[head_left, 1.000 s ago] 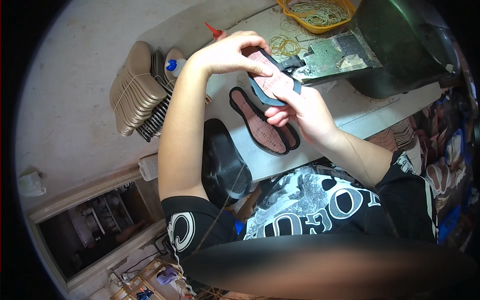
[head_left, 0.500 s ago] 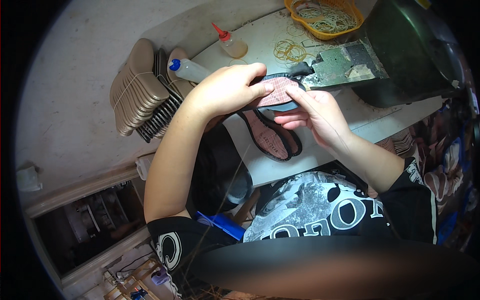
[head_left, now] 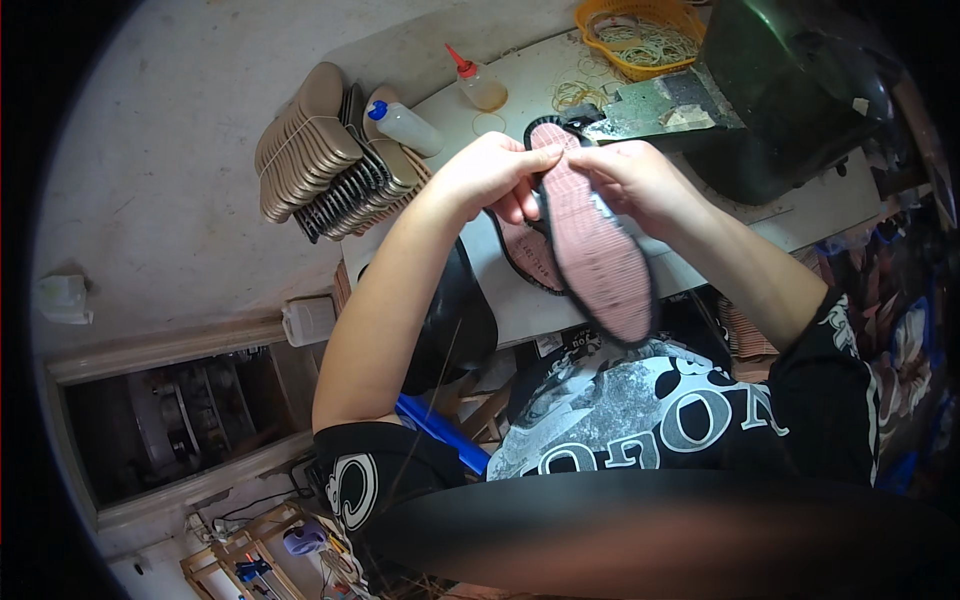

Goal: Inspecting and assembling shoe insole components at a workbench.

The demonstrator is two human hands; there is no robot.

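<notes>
Sole [head_left: 605,265] now chestward, narrow end between hands [head_left: 490,178] [head_left: 640,188]

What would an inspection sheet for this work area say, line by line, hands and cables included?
Surface: pale tabletop, in use.
Job's things: pink shoe sole with black edging, held up; second sole on the tabletop, partly hidden.
Clutter: red-tipped squeeze bottle, blue-capped bottle, yellow basket of rubber bands.
Grippers: bare hands; left hand and right hand grasp the raised sole's upper end.
Cables: dark cord, lower left.
Surroundings: banded tan insole stack; pale wall.
</notes>
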